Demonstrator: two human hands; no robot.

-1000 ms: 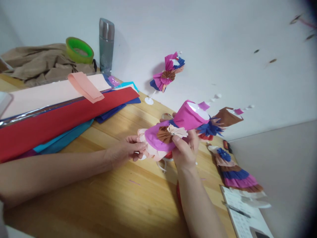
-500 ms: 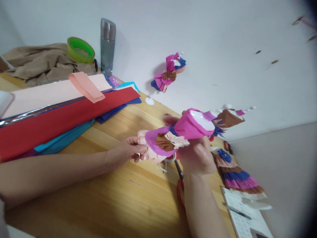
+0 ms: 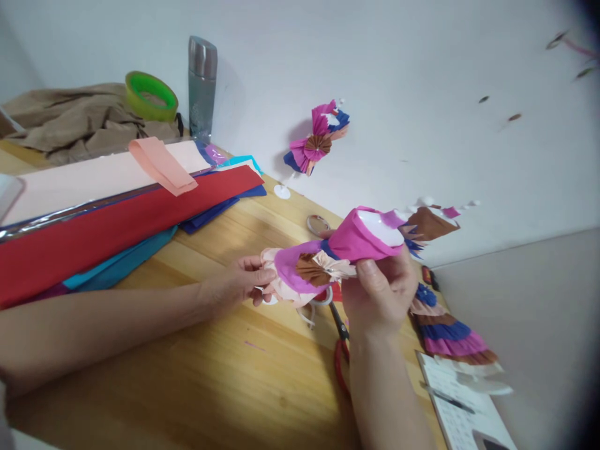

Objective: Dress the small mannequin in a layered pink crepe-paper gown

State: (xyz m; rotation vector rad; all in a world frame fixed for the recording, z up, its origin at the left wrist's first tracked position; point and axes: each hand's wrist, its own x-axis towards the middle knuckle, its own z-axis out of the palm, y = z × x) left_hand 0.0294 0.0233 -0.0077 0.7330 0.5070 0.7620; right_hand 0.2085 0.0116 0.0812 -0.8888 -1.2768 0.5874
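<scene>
Both hands hold a paper doll figure (image 3: 304, 265) tilted on its side above the table. It has a pink and purple crepe-paper dress, a white face part and a brown and cream pleated fan on its front. My left hand (image 3: 246, 278) is closed on the pale pink ruffled hem at the left end. Around the upper body, below the magenta part, my right hand (image 3: 382, 290) is closed, its thumb beside the cream fan. Under the figure lie scissors (image 3: 341, 350) with red handles, partly covered by my right forearm.
Folded crepe paper, including a red strip (image 3: 140, 228), lies at the left. Behind it stand a flask (image 3: 202, 87) and a green tape roll (image 3: 152, 95). Other paper figures (image 3: 317, 139) stand along the wall. A layered paper skirt (image 3: 454, 334) and a notebook (image 3: 447, 400) are at the right.
My right hand has shifted its grip, its thumb now resting on the figure's front near the fan. A ring-shaped roll behind shows more fully. The left hand stays on the hem.
</scene>
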